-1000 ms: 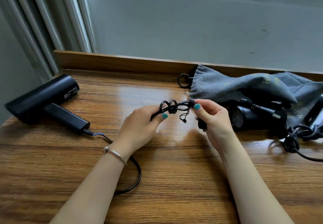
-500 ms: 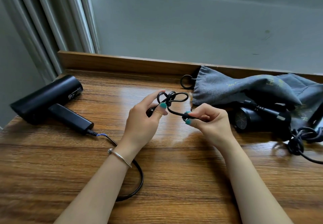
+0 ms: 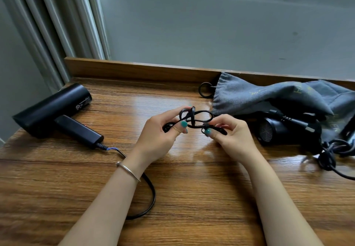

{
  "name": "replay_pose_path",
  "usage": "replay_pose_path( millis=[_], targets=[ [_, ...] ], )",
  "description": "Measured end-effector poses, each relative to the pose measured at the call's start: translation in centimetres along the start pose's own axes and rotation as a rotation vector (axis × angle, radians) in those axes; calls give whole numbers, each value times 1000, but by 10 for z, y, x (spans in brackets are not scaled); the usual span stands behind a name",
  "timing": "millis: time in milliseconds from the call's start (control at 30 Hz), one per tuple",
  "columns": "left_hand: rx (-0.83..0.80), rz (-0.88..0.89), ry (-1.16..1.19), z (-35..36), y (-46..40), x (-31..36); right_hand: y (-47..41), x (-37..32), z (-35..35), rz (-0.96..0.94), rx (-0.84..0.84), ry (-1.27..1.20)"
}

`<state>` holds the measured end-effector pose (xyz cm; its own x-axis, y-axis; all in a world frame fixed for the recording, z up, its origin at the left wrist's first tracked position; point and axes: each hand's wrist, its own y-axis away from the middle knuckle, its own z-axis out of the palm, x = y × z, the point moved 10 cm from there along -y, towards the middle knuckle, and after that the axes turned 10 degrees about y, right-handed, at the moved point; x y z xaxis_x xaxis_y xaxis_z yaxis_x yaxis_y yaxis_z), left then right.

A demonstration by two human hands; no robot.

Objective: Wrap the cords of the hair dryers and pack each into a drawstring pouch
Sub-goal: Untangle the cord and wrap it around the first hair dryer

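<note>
At the centre of the wooden table (image 3: 192, 197), the left hand (image 3: 159, 136) and right hand (image 3: 233, 135) both pinch a looped black power cord (image 3: 197, 118). It trails to the black hair dryer (image 3: 55, 111) at nine o'clock. At three o'clock, grey drawstring pouches (image 3: 269, 97) drape over a second black dryer (image 3: 278, 130).

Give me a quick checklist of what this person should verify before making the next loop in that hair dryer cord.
1. Both hands grip the cord: ok, left hand and right hand pinch it.
2. Loops tidy: not ok, they cross in a tangle.
3. Slack free: ok, it trails over the table under the left wrist.
4. Left hair dryer lying steady: ok.
5. Pouch within reach: ok, beside the right hand.
6. Pouch mouth open: cannot tell.
</note>
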<state>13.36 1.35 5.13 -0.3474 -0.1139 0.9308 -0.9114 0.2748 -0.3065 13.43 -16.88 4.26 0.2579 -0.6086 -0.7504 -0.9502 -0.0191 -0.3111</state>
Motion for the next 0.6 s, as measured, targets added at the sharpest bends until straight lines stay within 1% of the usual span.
replay_pose_path(
  millis=[67, 167, 233, 333, 400, 467, 533, 600],
  targets=[
    [17, 1, 10, -1, 0, 0, 2, -8, 8, -51, -96, -22],
    [-4, 2, 18, 2, 1, 2, 4, -17, 17, -84, -145, -96],
    [-32, 6, 11, 7, 2, 3, 5, -20, 19, -87, -168, -146],
    [-25, 26, 28, 8, 3, 7, 11, -28, 23, -61, -288, -243],
    [-2, 39, 75, 5, 3, 9, 14, -30, 25, -64, -352, -255],
    [13, 52, 115, 4, 4, 12, 14, -29, 22, -45, -349, -255],
    [-3, 55, 134, 6, 5, 14, 12, -25, 15, -6, -294, -232],
    [-42, 49, 133, 9, 6, 14, 9, -17, 8, 32, -221, -151]
  ],
)
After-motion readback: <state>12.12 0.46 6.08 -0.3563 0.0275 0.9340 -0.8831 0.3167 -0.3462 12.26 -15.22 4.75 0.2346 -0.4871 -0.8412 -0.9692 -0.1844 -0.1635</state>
